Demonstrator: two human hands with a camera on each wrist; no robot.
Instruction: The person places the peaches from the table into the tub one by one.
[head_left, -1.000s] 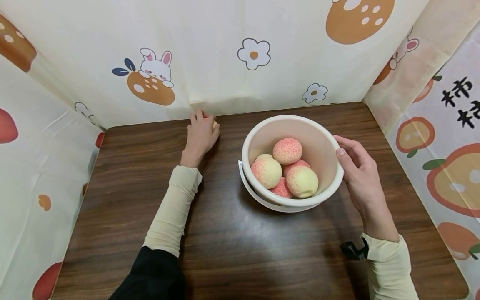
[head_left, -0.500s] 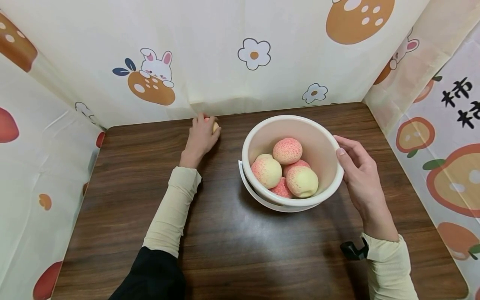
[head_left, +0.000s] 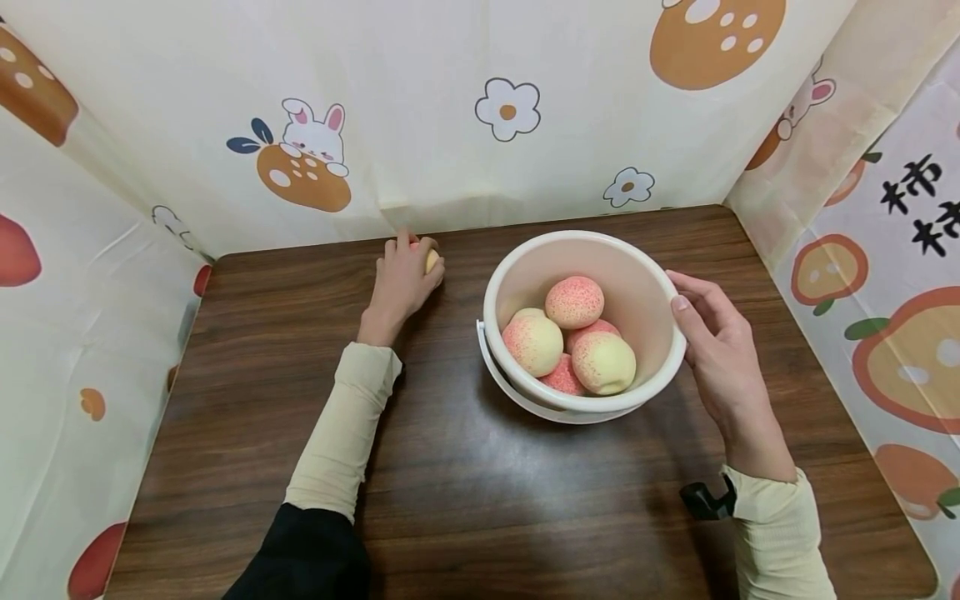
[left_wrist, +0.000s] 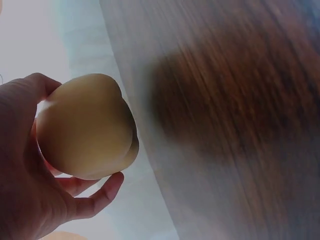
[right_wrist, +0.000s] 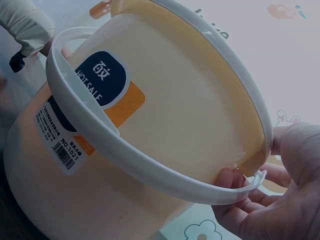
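My left hand [head_left: 402,282] grips a peach [left_wrist: 87,125] near the back edge of the table. Most of that peach is hidden by the hand in the head view; the left wrist view shows its smooth yellow side, with thumb and fingers around it. My right hand [head_left: 722,367] holds the right side of a cream bucket [head_left: 504,287], thumb and fingers about its rim. Inside the bucket lie several peaches, among them a pink speckled one [head_left: 574,302] and a yellowish one [head_left: 604,364]. The bucket's white handle [right_wrist: 75,107] hangs down along its rim.
The bucket stands on a dark wood-grain table [head_left: 450,492]. A patterned curtain [head_left: 420,108] rises along the back edge, with more printed cloth on the left and right. A label [right_wrist: 62,137] is stuck on the bucket's side.
My left hand has drawn slightly toward me and to the right with the peach, more of which now shows. The right hand and the bucket have stayed in place.
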